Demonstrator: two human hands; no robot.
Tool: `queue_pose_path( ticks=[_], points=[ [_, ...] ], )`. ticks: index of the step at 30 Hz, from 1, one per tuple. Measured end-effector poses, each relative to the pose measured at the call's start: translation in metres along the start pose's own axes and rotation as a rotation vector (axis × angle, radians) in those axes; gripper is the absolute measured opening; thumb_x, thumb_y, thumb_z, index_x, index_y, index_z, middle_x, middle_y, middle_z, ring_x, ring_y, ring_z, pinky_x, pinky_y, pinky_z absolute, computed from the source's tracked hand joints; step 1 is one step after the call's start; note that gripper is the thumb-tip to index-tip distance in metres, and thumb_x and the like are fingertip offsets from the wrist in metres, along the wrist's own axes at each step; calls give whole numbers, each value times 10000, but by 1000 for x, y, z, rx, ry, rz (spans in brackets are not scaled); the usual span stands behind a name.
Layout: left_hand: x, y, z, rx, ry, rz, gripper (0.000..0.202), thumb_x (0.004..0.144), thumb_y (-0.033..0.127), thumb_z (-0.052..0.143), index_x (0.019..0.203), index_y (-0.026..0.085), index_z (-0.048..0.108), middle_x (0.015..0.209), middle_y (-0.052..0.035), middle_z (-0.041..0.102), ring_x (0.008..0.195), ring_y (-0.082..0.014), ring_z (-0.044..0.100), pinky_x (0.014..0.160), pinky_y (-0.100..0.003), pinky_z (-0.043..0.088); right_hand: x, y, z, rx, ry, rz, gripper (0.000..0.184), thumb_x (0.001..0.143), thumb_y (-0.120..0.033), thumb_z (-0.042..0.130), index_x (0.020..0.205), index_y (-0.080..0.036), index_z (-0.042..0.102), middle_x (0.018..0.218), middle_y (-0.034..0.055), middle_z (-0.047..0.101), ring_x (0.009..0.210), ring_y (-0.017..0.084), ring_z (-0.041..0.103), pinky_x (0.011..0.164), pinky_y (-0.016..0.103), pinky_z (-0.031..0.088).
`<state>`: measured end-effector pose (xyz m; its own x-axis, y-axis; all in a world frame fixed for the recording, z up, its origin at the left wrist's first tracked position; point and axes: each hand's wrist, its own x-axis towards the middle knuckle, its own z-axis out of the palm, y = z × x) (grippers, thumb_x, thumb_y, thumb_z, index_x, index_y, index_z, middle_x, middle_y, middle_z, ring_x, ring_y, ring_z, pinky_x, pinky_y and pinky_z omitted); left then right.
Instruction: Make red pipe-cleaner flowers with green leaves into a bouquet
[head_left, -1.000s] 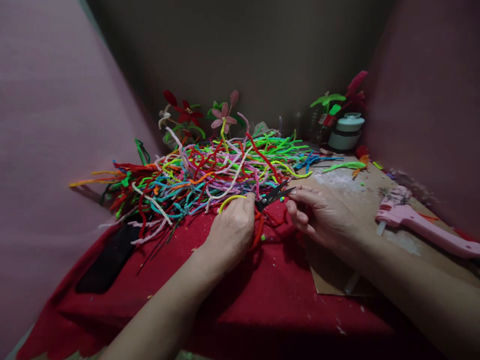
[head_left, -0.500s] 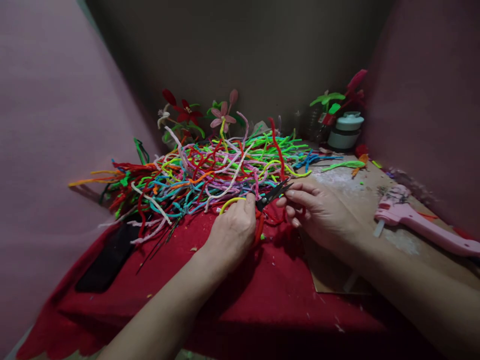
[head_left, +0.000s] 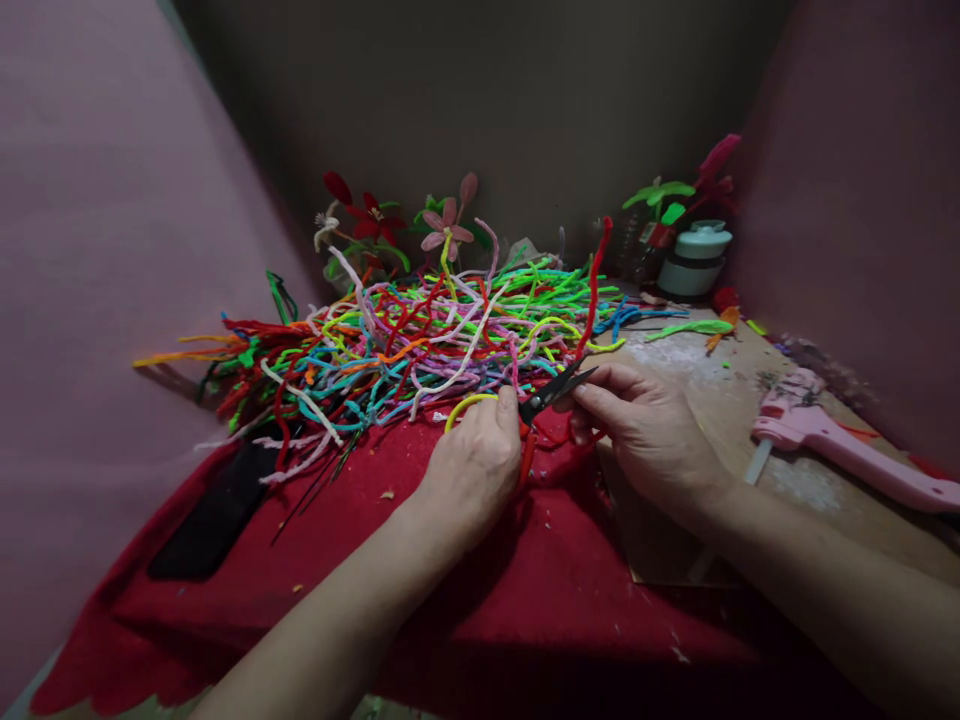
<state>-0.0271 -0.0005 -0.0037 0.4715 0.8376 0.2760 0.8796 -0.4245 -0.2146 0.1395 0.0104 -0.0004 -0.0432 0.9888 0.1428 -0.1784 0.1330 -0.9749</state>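
Observation:
My left hand (head_left: 474, 470) is closed around black scissors (head_left: 553, 387) with a yellow handle loop (head_left: 463, 406); the blades point right toward my right hand. My right hand (head_left: 645, 430) pinches a red pipe cleaner (head_left: 592, 285), which stands up from the fingers and curves over the pile. Both hands rest low over a red cloth (head_left: 465, 590), at the near edge of a big heap of pipe cleaners in many colours (head_left: 420, 340).
A pink glue gun (head_left: 832, 445) lies on brown cardboard (head_left: 720, 390) at the right. Pipe-cleaner flowers (head_left: 405, 225) stand at the back, with a small lidded pot (head_left: 694, 262) and green leaves at back right. A black flat object (head_left: 214, 515) lies on the cloth at left.
My right hand has pulled the red pipe cleaner out of the heap and swung it upright to the right. My left hand and the scissors shifted slightly.

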Motion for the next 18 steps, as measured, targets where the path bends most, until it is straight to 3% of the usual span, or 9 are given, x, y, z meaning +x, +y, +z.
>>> queue_pose_path(
  ticks=[6,18],
  points=[
    [0,-1,1,13,19,5,386,864,66,302,1234,1,389,975,-167,591,879,-229,585,708,-332,521,-2,-2,0,-64,35,-25,90,761,-210,578,681,-168,588,549,-28,544,467,85,466,442,203,368],
    [0,-1,8,-81,41,27,386,844,70,320,1215,-11,385,957,-176,592,904,-229,590,729,-340,526,0,0,1,133,-1,101,62,712,-218,632,685,-170,604,624,-3,634,488,80,529,448,182,417]
  ],
)
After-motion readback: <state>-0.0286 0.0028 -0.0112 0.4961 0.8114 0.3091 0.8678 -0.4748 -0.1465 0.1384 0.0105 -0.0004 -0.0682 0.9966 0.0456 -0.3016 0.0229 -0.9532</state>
